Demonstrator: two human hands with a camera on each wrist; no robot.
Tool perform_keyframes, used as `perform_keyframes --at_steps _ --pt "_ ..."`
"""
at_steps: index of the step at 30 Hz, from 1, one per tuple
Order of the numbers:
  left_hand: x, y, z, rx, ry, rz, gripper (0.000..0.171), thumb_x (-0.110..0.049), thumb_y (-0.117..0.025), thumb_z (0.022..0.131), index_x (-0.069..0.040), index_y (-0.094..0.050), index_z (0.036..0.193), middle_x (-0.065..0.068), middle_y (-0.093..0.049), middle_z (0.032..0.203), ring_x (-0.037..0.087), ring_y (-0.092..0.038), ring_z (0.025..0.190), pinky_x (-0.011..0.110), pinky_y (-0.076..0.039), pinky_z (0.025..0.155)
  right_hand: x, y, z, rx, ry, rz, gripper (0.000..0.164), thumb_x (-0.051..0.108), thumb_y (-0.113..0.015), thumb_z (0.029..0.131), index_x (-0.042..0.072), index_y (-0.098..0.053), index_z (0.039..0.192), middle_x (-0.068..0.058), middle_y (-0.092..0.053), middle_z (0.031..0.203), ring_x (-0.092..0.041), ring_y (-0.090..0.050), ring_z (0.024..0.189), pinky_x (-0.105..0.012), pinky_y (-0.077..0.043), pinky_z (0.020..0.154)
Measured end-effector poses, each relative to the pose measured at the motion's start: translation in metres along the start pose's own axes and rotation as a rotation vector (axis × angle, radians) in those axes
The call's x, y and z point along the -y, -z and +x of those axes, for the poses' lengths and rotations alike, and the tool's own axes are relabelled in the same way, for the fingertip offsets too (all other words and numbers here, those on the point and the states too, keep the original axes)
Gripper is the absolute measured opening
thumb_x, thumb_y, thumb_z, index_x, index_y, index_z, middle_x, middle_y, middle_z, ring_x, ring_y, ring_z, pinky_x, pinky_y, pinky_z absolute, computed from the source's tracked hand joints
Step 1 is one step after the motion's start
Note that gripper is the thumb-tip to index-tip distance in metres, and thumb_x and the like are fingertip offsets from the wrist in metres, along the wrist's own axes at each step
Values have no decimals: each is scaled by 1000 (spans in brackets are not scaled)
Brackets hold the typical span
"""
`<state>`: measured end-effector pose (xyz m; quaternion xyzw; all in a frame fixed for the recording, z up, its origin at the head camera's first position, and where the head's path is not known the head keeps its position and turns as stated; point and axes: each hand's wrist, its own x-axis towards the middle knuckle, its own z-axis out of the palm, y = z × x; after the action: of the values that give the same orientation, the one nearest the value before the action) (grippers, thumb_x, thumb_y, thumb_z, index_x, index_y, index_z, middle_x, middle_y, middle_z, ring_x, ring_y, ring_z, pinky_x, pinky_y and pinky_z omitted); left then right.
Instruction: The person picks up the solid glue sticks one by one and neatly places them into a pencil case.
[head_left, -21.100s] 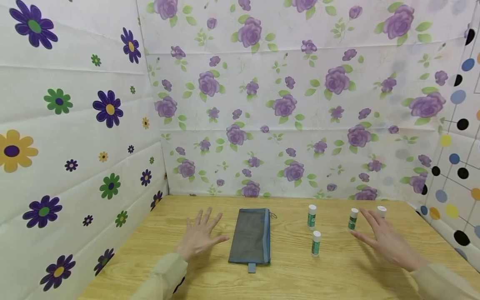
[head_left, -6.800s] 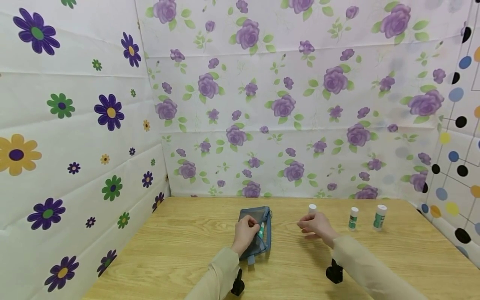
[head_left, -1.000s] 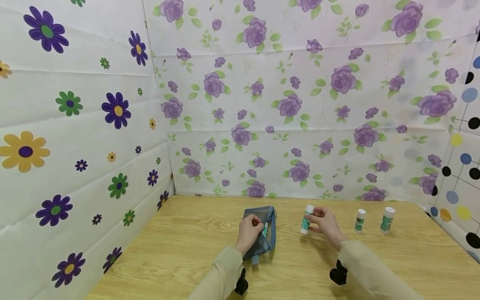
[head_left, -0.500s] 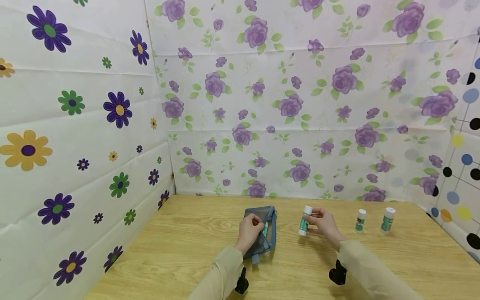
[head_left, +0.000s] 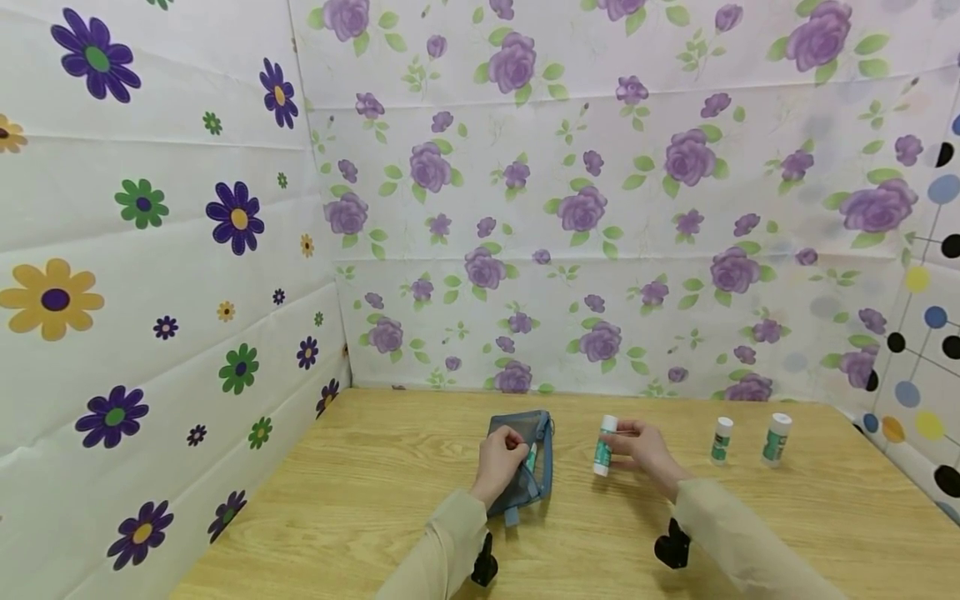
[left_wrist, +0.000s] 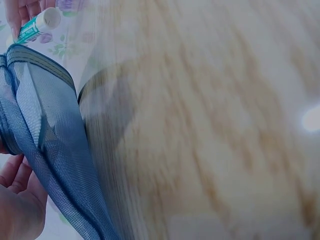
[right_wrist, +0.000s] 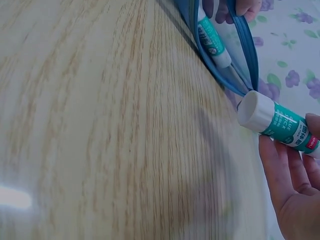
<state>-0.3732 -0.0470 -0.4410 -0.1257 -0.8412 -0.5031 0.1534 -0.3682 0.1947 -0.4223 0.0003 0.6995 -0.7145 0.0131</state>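
A blue mesh zipper pouch lies on the table with its zipped side spread apart. My left hand pinches the pouch's upper edge and lifts it. Inside sits one green-and-white glue stick, visible through the gap in the right wrist view. Just right of the pouch, my right hand holds a second glue stick between thumb and fingers, slightly tilted and above the table. In the right wrist view, that stick's white end appears close to the pouch's opening.
Two more glue sticks stand upright at the right: a smaller one and a thicker one. The wooden table meets a flower-patterned cloth backdrop behind and on the left. Black wrist devices hang under both sleeves.
Over the last second my right hand has moved slightly left with the glue stick, closer to the pouch. Earlier, the pouch lay flat and zipped, and both hands were spread above the table.
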Motion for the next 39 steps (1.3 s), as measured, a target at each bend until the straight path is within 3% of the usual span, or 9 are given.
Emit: perform_keyframes --at_steps 19,28,39 --pt "2 -1 1 0 -4 2 3 -3 -59 79 0 -59 81 -1 -50 70 13 -46 62 28 -40 54 -2 -14 1 20 -42 -8 49 10 -60 87 -14 -36 122 -24 -49 105 -33 -57 87 -45 -45 77" --pt "0 1 1 5 4 -3 3 -3 -58 81 0 -58 81 -1 -50 70 13 -46 62 28 -40 54 -12 -16 8 101 -7 -15 52 15 -65 84 -14 -41 120 -23 -52 103 -31 -57 88 -44 -45 78" --pt "-2 1 -2 6 -6 -3 6 -5 -59 82 1 -58 81 0 -50 71 14 -46 62 29 -40 55 -2 -39 0 54 -65 -61 45 13 -62 86 -12 -42 117 -23 -53 102 -35 -56 88 -46 -46 76"
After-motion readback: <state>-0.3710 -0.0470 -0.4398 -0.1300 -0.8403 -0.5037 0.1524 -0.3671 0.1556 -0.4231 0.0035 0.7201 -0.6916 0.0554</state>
